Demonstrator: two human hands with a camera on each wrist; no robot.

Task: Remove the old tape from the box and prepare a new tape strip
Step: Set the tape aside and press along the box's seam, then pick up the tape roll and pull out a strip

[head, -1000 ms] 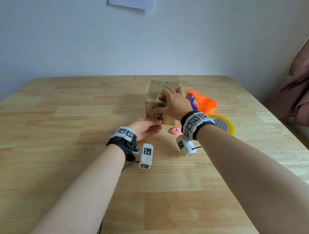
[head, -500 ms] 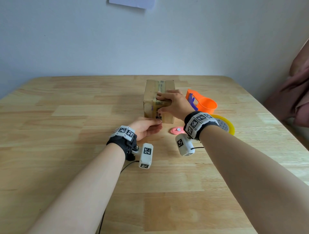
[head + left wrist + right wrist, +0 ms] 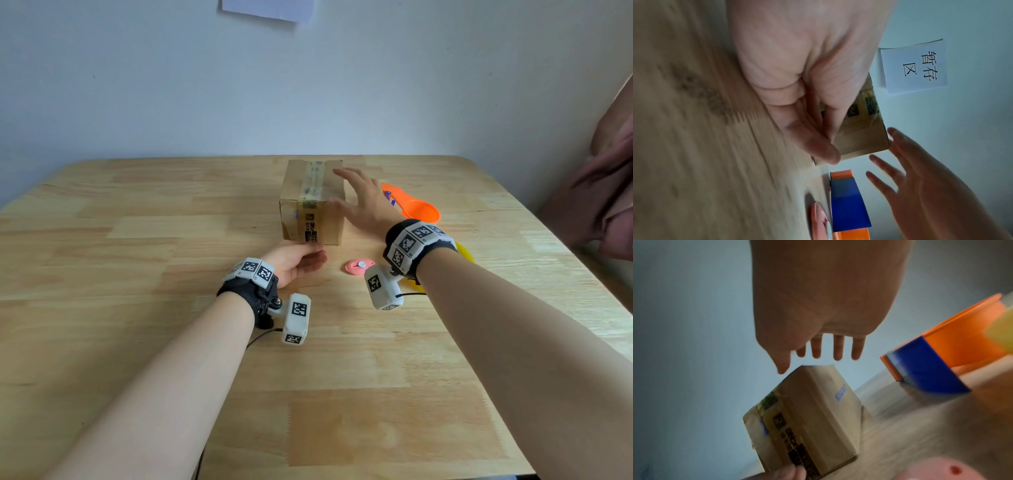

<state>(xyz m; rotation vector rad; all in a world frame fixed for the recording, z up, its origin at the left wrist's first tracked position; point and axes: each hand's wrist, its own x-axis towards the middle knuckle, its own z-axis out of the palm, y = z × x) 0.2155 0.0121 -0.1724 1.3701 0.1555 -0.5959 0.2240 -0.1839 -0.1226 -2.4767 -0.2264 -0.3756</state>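
A small cardboard box stands mid-table, with old clear tape running along its top and down the near face. My left hand lies on the table in front of it. Its loosely curled fingers touch the bottom of the box's near face and hold nothing. Just right of the box hovers my right hand, fingers spread and straight, apart from the cardboard. An orange tape dispenser with a blue blade guard lies right of the box.
A pink disc lies on the table near my right wrist. A yellow tape roll is mostly hidden behind that wrist. A paper note hangs on the wall behind. Someone's clothed arm shows at the right edge.
My right hand has let go of the box's top near edge, opened and moved off to the right. The box has turned a little. The left hand has stayed put.
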